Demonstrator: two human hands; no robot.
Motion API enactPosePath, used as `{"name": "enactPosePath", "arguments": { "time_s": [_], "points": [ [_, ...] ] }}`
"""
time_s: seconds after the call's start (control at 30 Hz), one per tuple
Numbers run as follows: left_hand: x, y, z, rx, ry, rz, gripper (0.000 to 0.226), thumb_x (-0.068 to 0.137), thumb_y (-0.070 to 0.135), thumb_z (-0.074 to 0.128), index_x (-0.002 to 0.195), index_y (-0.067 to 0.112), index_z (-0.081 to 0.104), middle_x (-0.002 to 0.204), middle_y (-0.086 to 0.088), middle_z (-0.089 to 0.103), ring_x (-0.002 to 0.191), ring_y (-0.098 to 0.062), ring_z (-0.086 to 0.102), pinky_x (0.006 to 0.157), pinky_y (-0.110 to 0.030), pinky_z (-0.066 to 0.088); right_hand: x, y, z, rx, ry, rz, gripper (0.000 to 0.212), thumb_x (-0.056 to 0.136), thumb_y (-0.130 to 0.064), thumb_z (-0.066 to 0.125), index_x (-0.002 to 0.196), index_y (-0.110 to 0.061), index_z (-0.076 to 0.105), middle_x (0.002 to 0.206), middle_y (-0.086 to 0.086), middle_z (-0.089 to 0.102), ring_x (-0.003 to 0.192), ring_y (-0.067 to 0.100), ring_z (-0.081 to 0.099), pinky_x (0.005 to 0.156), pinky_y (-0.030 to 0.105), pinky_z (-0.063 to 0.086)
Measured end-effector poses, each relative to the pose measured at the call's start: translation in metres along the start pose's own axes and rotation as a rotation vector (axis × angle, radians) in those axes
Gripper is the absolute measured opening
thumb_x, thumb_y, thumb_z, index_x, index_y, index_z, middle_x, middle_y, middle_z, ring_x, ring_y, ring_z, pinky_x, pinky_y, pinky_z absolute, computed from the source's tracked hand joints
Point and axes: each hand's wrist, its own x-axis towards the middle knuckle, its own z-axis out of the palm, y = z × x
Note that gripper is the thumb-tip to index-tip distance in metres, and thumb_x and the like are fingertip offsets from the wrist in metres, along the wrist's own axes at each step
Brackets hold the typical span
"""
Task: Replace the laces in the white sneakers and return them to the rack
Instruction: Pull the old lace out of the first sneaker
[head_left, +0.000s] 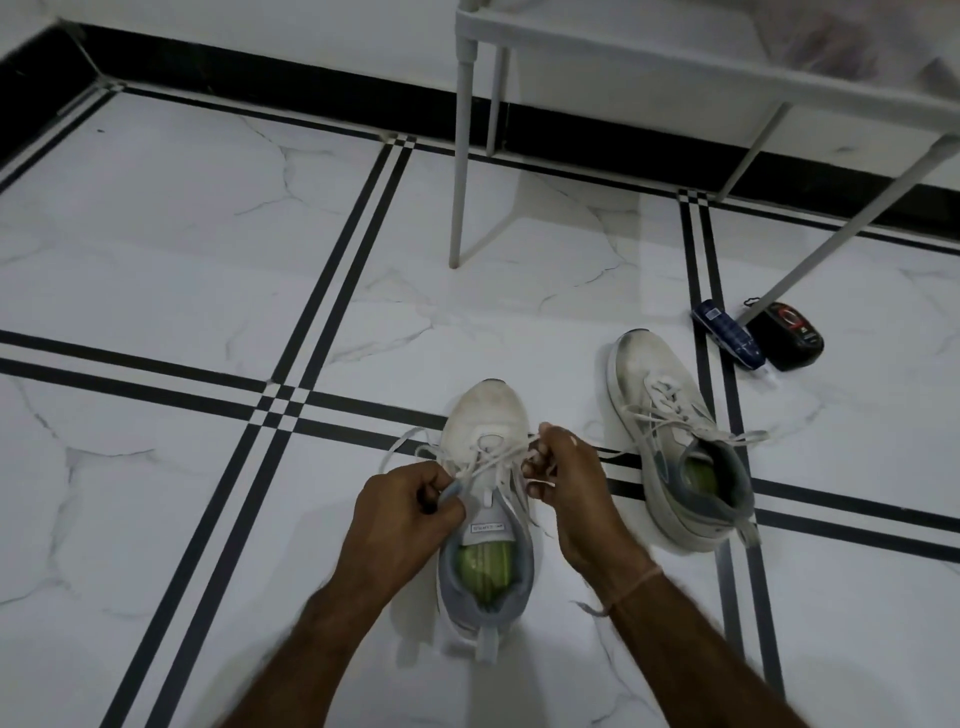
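Here, on the white marble floor (208, 218) crossed by black double lines, a white sneaker (485, 410) stands toe away from the person, just past the crossing of two of those lines and towards the near edge of the floor. Its grey collar and green insole face up. Both hands work at its tongue. The left hand (405, 506) has its fingers curled in, thumb and forefinger pinching one strand of the white lace (402, 441) at the shoe's left side; the rest of that strand loops loose over the floor to the left. The right hand (566, 483) is curled too, its fingertips pinching the other strand at the shoe's right side, beside the upper eyelets. A thin thread (636, 584) circles the right wrist.

The second sneaker (649, 374) stands well to the right, toe also pointing away, tilted a little – its own lace is slack and spills over the collar onto the floor.

Farther right, near one leg of the white rack (462, 156), lie a blue packet (727, 338) and, touching it, a dark rounded thing (789, 338) – possibly a polish sponge, though it is too small to tell. The rack stands at the far edge of the floor against the black skirting.
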Motion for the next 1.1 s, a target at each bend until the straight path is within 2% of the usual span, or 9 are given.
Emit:
{"name": "enactPosePath", "arguments": {
  "time_s": [0.2, 0.33, 0.4, 0.5, 0.63, 0.73, 0.8, 0.97, 1.1],
  "points": [
    [-0.005, 0.007, 0.007, 0.07, 0.067, -0.011, 0.022, 0.081, 0.028, 0.075, 0.066, 0.021, 0.06, 0.055, 0.005, 0.058, 0.06, -0.014, 0.057, 0.052, -0.014, 0.039, -0.004, -0.005, -0.009, 0.279, 0.021, 0.03, 0.027, 0.094, -0.017, 0.068, 0.069, -0.013, 0.059, 0.061, 0.003, 0.06, 0.061, 0.016, 0.062, 0.07, 0.035, 0.057],
    [-0.006, 0.009, 0.007, 0.063, 0.066, -0.01, 0.024, 0.078, 0.028, 0.077, 0.065, 0.02, 0.059, 0.054, 0.005, 0.059, 0.06, -0.014, 0.058, 0.052, -0.014, 0.04, -0.006, -0.003, -0.013, 0.373, -0.019, 0.042, 0.045, 0.093, -0.015, 0.069, 0.062, -0.02, 0.037, 0.05, -0.003, 0.033, 0.043, 0.009, 0.037, 0.052, 0.029, 0.048],
    [-0.006, 0.009, 0.008, 0.061, 0.069, -0.004, 0.026, 0.079, 0.031, 0.078, 0.065, 0.021, 0.059, 0.055, 0.006, 0.06, 0.059, -0.014, 0.058, 0.051, -0.015, 0.04, -0.007, -0.002, -0.012, 0.076, -0.044, -0.136, 0.041, 0.093, -0.017, 0.072, 0.067, -0.018, 0.04, 0.057, -0.001, 0.038, 0.047, 0.012, 0.039, 0.05, 0.029, 0.043],
    [-0.006, 0.008, 0.006, 0.055, 0.081, 0.005, 0.029, 0.081, 0.04, 0.077, 0.065, 0.024, 0.059, 0.058, 0.009, 0.062, 0.06, -0.011, 0.059, 0.052, -0.019, 0.044, -0.007, 0.0, -0.007, -0.747, -0.206, -0.481, 0.019, 0.085, -0.02, 0.079, 0.082, -0.015, 0.061, 0.076, -0.005, 0.064, 0.07, 0.012, 0.06, 0.066, 0.026, 0.046],
    [-0.007, 0.011, 0.006, 0.068, 0.083, 0.021, 0.032, 0.082, 0.045, 0.076, 0.064, 0.025, 0.059, 0.054, 0.008, 0.06, 0.055, -0.013, 0.059, 0.052, -0.021, 0.045, -0.003, 0.001, 0.011, -1.27, -0.266, -0.528, 0.017, 0.086, -0.02, 0.077, 0.098, -0.011, 0.072, 0.101, 0.008, 0.061, 0.092, 0.023, 0.061, 0.072, 0.029, 0.038],
    [-0.009, 0.014, 0.007, 0.071, 0.087, 0.019, 0.032, 0.081, 0.047, 0.074, 0.064, 0.025, 0.058, 0.052, 0.009, 0.059, 0.054, -0.012, 0.059, 0.051, -0.017, 0.043, 0.001, 0.003, 0.017, -1.421, -0.258, -0.457, 0.023, 0.088, -0.026, 0.077, 0.103, -0.008, 0.074, 0.107, 0.01, 0.058, 0.097, 0.024, 0.059, 0.072, 0.023, 0.031],
    [-0.009, 0.012, 0.005, 0.067, 0.091, 0.03, 0.033, 0.081, 0.045, 0.076, 0.064, 0.025, 0.056, 0.052, 0.009, 0.057, 0.053, -0.012, 0.057, 0.05, -0.015, 0.04, -0.002, 0.004, 0.015, -1.263, -0.335, -0.421, 0.016, 0.09, -0.022, 0.076, 0.094, -0.006, 0.075, 0.098, 0.008, 0.056, 0.09, 0.018, 0.057, 0.07, 0.019, 0.029],
    [-0.007, 0.003, -0.003, 0.082, 0.129, 0.016, 0.028, 0.079, 0.026, 0.078, 0.066, 0.021, 0.054, 0.052, 0.004, 0.055, 0.052, -0.015, 0.054, 0.053, -0.028, 0.045, -0.007, -0.02, -0.014, -0.144, -0.27, -0.066, 0.018, 0.104, -0.012, 0.05, 0.089, -0.01, 0.059, 0.085, 0.011, 0.071, 0.082, 0.021, 0.063, 0.079, 0.032, 0.046],
    [-0.01, 0.003, -0.002, 0.118, 0.084, 0.008, 0.025, 0.079, 0.029, 0.075, 0.068, 0.025, 0.053, 0.054, 0.007, 0.057, 0.053, -0.012, 0.056, 0.053, -0.028, 0.045, -0.005, -0.018, -0.019, -0.576, -0.258, -0.149, 0.019, 0.097, -0.015, 0.056, 0.08, -0.011, 0.062, 0.074, -0.001, 0.068, 0.07, 0.01, 0.058, 0.068, 0.026, 0.042]
  ]
}}
